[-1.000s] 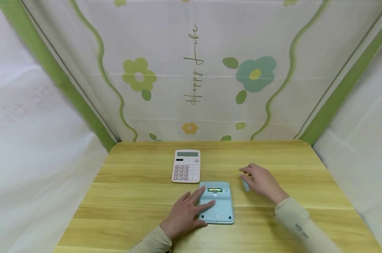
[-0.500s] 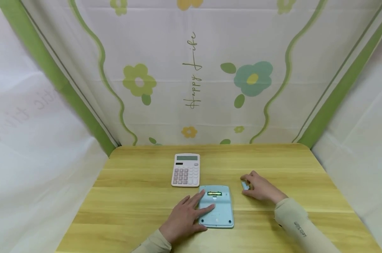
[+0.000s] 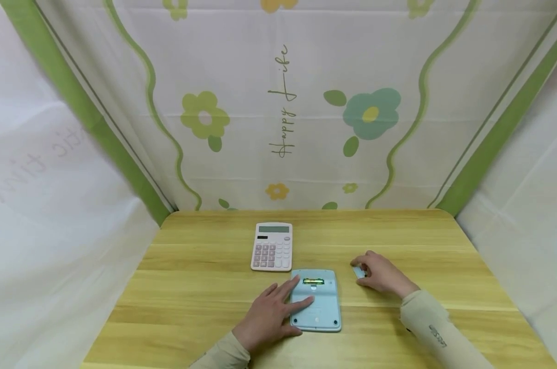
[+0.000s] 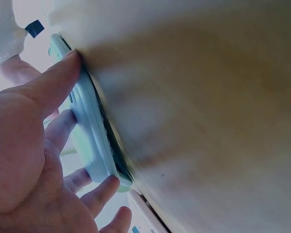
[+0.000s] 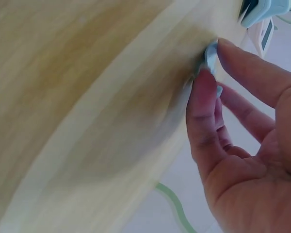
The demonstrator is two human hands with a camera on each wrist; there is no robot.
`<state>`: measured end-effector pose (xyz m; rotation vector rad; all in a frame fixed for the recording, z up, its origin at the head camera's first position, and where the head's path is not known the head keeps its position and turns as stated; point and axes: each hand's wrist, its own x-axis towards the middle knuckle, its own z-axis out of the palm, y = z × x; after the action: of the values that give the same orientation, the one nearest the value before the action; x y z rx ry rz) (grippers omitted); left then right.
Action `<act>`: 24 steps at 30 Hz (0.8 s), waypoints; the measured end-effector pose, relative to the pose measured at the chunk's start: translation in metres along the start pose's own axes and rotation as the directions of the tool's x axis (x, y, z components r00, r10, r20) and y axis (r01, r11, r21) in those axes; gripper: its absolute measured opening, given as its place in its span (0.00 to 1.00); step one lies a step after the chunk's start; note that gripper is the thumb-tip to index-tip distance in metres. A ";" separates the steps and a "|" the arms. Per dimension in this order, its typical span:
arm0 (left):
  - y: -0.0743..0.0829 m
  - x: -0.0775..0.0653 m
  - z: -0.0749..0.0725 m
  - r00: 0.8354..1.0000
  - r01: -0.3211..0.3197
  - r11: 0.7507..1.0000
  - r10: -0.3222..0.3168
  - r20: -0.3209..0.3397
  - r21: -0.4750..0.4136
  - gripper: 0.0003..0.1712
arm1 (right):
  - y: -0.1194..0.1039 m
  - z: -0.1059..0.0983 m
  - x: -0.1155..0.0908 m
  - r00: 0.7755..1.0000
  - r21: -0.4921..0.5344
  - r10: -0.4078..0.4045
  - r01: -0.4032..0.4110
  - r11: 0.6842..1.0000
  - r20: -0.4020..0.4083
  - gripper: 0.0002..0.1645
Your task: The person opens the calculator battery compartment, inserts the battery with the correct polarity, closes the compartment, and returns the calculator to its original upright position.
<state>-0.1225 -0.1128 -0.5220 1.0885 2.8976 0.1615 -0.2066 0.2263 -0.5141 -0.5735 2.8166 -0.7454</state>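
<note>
A light blue calculator (image 3: pixel 324 310) lies face down on the wooden table. In its uncovered compartment sits a green battery (image 3: pixel 313 281). My left hand (image 3: pixel 264 315) rests on the calculator's left side with fingers spread; the left wrist view shows the thumb and fingers along its edge (image 4: pixel 94 121). To the right of the calculator, my right hand (image 3: pixel 383 274) pinches a small light blue battery cover (image 3: pixel 358 272) between thumb and fingers, at the tabletop. In the right wrist view the fingers partly hide that cover (image 5: pixel 211 57).
A pale pink calculator (image 3: pixel 271 247) lies face up just behind and left of the blue one. A white cloth with printed flowers (image 3: pixel 278 118) hangs beyond the table's far edge (image 3: pixel 320 211), with more white cloth at both sides.
The right hand has come down around the battery cover and now pinches it, turning it slightly. The left hand has stayed on the blue calculator. The head view has tilted a little.
</note>
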 end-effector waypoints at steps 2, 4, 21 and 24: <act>0.000 0.000 0.000 1.000 0.001 1.000 -0.001 -0.001 0.002 0.42 | 0.001 0.001 0.001 1.000 0.020 0.003 -0.003 1.000 -0.004 0.21; 0.000 0.000 0.000 1.000 0.001 1.000 -0.001 -0.002 0.004 0.42 | 0.002 0.001 0.001 1.000 0.042 -0.018 0.018 0.999 -0.011 0.15; -0.001 0.000 0.003 0.999 -0.015 1.000 0.016 -0.030 0.016 0.42 | -0.002 -0.013 0.002 0.982 0.272 -0.124 0.160 0.949 -0.146 0.08; -0.002 0.001 0.004 1.000 -0.013 1.000 0.013 -0.020 0.018 0.42 | -0.010 -0.018 -0.001 0.977 0.300 -0.150 0.189 0.935 -0.149 0.10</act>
<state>-0.1238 -0.1135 -0.5259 1.1154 2.9161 0.1479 -0.2076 0.2267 -0.4934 -0.7424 2.6956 -1.2732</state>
